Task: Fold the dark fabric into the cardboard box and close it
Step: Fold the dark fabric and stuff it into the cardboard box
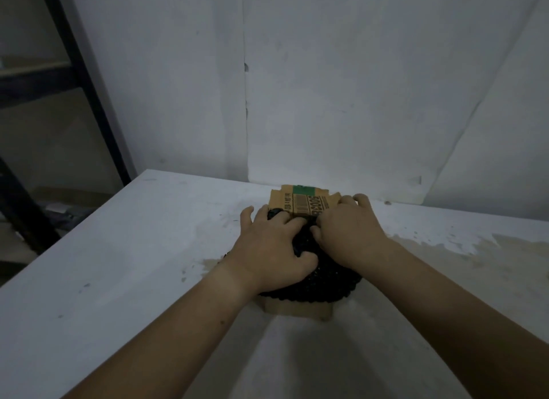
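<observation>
A small cardboard box (303, 204) with printed lettering and a green tape strip stands on the white table (118, 265) near the wall. Its far flap is up; a bit of its near side (297, 309) shows below the fabric. A bunched dark knitted fabric (326, 283) bulges out of the box top toward me. My left hand (273, 247) presses down on the fabric's left side, fingers curled into it. My right hand (347, 229) presses on the right side, fingertips reaching the far flap. The box opening is hidden under both hands and the fabric.
A white wall (326, 86) rises just behind the box. The table's paint is worn to a brownish patch (445, 247) at the right. A dark metal shelf frame (89, 101) stands off the table's left edge.
</observation>
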### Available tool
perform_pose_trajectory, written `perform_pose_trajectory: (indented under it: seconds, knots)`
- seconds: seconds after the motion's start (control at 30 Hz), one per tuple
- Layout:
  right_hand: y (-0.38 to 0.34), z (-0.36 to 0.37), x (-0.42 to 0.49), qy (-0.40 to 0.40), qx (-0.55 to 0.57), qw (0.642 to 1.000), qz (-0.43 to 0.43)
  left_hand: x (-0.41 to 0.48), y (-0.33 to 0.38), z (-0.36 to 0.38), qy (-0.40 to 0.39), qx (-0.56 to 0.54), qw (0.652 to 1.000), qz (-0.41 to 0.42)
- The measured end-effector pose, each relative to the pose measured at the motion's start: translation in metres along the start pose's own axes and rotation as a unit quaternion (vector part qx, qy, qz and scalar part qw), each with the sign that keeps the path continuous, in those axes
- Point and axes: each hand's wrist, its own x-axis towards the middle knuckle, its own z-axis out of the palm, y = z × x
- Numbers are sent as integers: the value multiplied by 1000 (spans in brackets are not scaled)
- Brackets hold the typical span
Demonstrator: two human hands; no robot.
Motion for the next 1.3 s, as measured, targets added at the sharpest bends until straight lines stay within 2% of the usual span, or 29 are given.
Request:
perform_pose_trajectory:
  seconds: [0.1,0.2,0.27,0.33,0.47,0.63,0.67,0.77,0.8,0.93,1.03,1.1,1.3]
  knots:
    - [3,1,-7,83,64,994,3,3,1,-3,-20,18,1000,1]
    - [8,2,-17,156,122,979,-44,5,0,-3,-33,21,999,4]
    - [8,1,-20,134,131,980,-62,3,0,-4,-23,18,1000,4]
    - [6,4,-19,72,138,987,-40,1,1,-3,-20,27,999,4]
    - [0,5,-7,-2,131,991,-14,2,-2,-1,-6,20,1000,2]
    - [13,-9,-5,-66,148,984,-75,6,1,-5,-43,24,999,-13]
    - [19,-12,-9,-49,158,983,-82,7,1,-6,-51,31,998,-13]
    - [38,-18,-24,81,120,989,-41,6,2,-6,-56,37,998,-17]
    - [44,-18,-29,90,103,990,-21,6,2,-5,-53,38,998,-19]
    - [53,-15,-47,25,161,987,-5,5,2,-4,-45,41,998,-19]
    - [46,-16,-54,120,187,975,-25,4,1,-5,-37,35,999,-18]
    - [38,-19,-56,149,206,967,-33,4,1,-4,-40,35,998,-16]
    - [24,-23,-50,72,66,994,-49,4,2,-3,-41,40,998,-14]
